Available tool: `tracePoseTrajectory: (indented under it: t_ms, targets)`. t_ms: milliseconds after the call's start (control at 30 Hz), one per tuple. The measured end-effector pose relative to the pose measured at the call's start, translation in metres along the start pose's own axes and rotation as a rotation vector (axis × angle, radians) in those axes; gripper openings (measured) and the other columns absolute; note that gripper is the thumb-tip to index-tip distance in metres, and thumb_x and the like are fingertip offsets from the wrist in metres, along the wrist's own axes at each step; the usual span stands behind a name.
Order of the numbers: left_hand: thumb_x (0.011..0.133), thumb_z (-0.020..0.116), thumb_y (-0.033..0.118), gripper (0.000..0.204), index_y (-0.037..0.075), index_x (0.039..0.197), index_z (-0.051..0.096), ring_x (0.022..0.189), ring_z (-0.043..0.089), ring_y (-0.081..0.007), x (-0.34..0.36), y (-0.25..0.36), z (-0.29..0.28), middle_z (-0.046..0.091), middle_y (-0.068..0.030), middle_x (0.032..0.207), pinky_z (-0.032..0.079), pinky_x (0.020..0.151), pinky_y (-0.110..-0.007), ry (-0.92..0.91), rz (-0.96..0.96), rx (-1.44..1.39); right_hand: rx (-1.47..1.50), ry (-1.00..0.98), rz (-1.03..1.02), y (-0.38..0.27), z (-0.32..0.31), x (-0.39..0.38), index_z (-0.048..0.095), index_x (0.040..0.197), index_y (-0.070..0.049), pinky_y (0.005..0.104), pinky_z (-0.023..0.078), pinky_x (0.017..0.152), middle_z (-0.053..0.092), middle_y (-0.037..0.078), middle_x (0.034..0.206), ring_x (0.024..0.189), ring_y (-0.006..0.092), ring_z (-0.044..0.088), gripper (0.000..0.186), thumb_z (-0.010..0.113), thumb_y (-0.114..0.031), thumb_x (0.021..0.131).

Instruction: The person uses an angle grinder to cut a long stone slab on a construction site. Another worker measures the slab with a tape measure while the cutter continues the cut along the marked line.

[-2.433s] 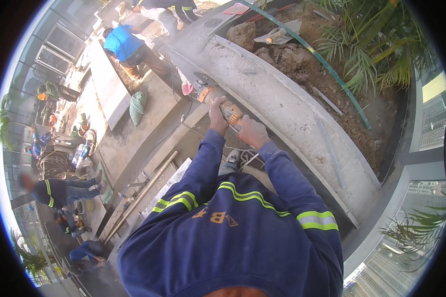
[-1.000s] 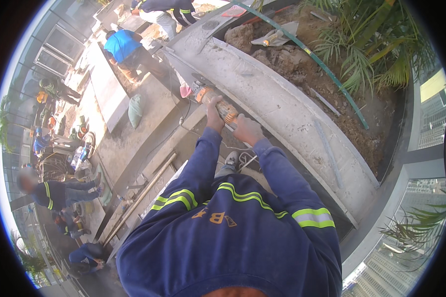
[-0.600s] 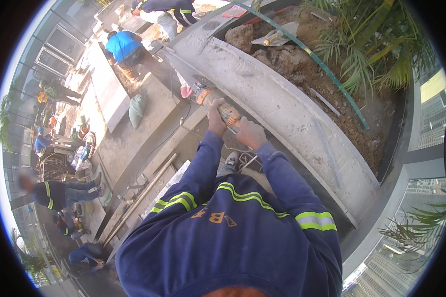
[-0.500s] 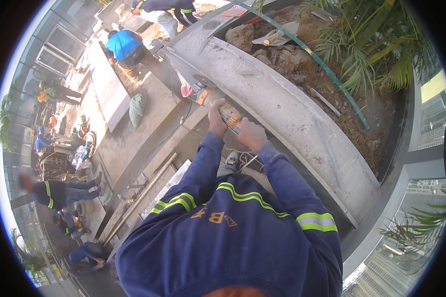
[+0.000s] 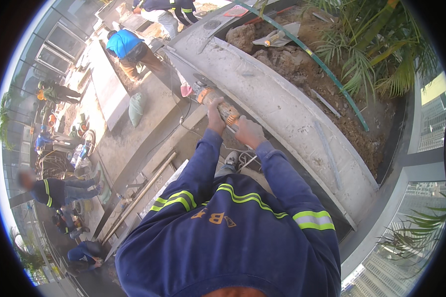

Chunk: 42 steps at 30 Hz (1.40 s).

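An angle grinder [image 5: 227,112], dusty with orange parts, is held out in front of me in both hands. My left hand [image 5: 215,115] wraps round its forward body, close to the orange collar. Farther back, my right hand [image 5: 250,132] grips the rear of the tool. The grinder's head and disc lie against or just beside the inner edge of the curved concrete wall [image 5: 292,106]; whether the disc touches it I cannot tell. A power cord [image 5: 188,126] runs on the left of the tool.
A planting bed [image 5: 282,57] with soil, a green hose [image 5: 327,72] and palm leaves [image 5: 376,54] lies beyond the wall. On the left are a long pole [image 5: 141,198], a green sack [image 5: 136,110] and several co-workers, one in a blue shirt [image 5: 124,43] bending over.
The grinder and both hands have barely shifted. The co-worker in blue has moved slightly.
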<state>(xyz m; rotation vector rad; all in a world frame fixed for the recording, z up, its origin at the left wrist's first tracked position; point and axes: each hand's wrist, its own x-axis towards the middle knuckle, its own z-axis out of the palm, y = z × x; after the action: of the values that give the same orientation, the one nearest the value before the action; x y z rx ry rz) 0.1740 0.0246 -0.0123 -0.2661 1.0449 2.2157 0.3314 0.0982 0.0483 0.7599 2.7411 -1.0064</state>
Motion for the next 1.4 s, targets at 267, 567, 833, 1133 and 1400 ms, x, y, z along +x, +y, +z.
tracePoseTrajectory:
  t_ms: [267, 567, 833, 1133, 1400]
  targets:
    - [0.084, 0.070, 0.019, 0.025, 0.007, 0.102, 0.056, 0.073, 0.065, -0.0279, 0.005, 0.004, 0.003, 0.060, -0.0081, 0.086, 0.059, 0.069, -0.046, 0.025, -0.003, 0.016, -0.025, 0.033, -0.003, -0.002, 0.005, 0.007, 0.058, 0.111, 0.002, 0.0480, 0.058, 0.087, 0.074, 0.026, 0.102, 0.100, 0.0393, 0.073, 0.039, 0.070, -0.022, 0.083]
    - [0.080, 0.074, 0.016, 0.031, 0.007, 0.102, 0.055, 0.070, 0.066, -0.0280, -0.014, -0.004, 0.005, 0.059, -0.0086, 0.085, 0.060, 0.065, -0.045, 0.027, 0.011, -0.025, -0.027, 0.014, 0.000, 0.001, -0.004, -0.014, 0.059, 0.111, 0.002, 0.0491, 0.058, 0.086, 0.074, 0.026, 0.101, 0.099, 0.0406, 0.073, 0.040, 0.071, -0.023, 0.082]
    - [0.080, 0.074, 0.016, 0.030, 0.007, 0.101, 0.055, 0.070, 0.066, -0.0280, -0.021, -0.008, 0.008, 0.059, -0.0085, 0.085, 0.060, 0.065, -0.045, 0.053, 0.029, -0.013, -0.034, 0.032, -0.026, 0.006, -0.002, -0.018, 0.059, 0.109, 0.001, 0.0503, 0.058, 0.084, 0.073, 0.027, 0.099, 0.096, 0.0423, 0.073, 0.036, 0.069, -0.021, 0.082]
    - [0.084, 0.068, 0.020, 0.023, 0.007, 0.100, 0.056, 0.071, 0.064, -0.0251, -0.004, -0.003, 0.004, 0.059, -0.0073, 0.085, 0.058, 0.066, -0.045, -0.001, 0.007, 0.037, 0.011, 0.015, -0.014, 0.009, 0.007, 0.003, 0.056, 0.110, 0.001, 0.0508, 0.056, 0.086, 0.073, 0.027, 0.102, 0.099, 0.0436, 0.071, 0.039, 0.068, -0.023, 0.081]
    - [0.082, 0.072, 0.016, 0.026, 0.007, 0.101, 0.057, 0.071, 0.066, -0.0275, -0.008, -0.003, 0.008, 0.060, -0.0080, 0.084, 0.059, 0.065, -0.045, 0.036, 0.019, 0.008, 0.000, 0.008, -0.007, 0.008, 0.005, 0.000, 0.056, 0.110, 0.001, 0.0505, 0.056, 0.086, 0.073, 0.027, 0.101, 0.099, 0.0423, 0.072, 0.041, 0.071, -0.023, 0.080]
